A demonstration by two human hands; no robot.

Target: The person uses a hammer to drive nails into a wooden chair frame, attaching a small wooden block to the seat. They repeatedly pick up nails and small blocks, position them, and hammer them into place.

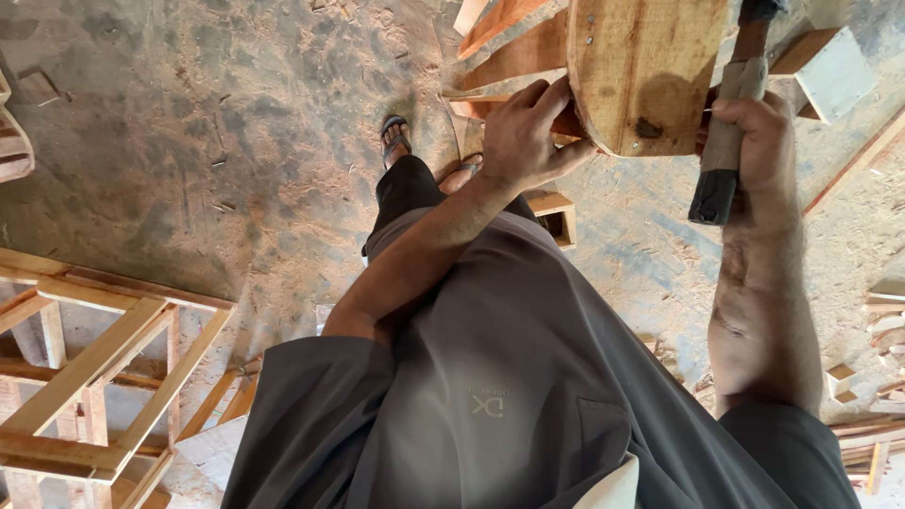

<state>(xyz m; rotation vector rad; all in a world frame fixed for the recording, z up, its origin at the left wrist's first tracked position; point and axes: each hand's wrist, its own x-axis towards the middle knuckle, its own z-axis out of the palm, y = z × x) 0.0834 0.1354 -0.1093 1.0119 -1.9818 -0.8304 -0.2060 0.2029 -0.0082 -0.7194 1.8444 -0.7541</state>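
I look straight down my dark shirt at a dusty workshop floor. My left hand (528, 137) presses against the curved edge of a rounded wooden piece (646, 71) at the top of the view, fingers spread on slats beneath it. My right hand (754, 141) is wrapped around the handle of a hammer (731, 132), its black grip end sticking out below my fist and its head out of view at the top edge. The hammer stands just right of the wooden piece.
A slatted wooden frame (94, 377) lies on the floor at lower left. Small wooden blocks (556, 212) and offcuts (886, 396) lie at centre and lower right. My sandalled feet (396, 137) stand on sawdust-covered ground. A pale block (834, 71) sits at upper right.
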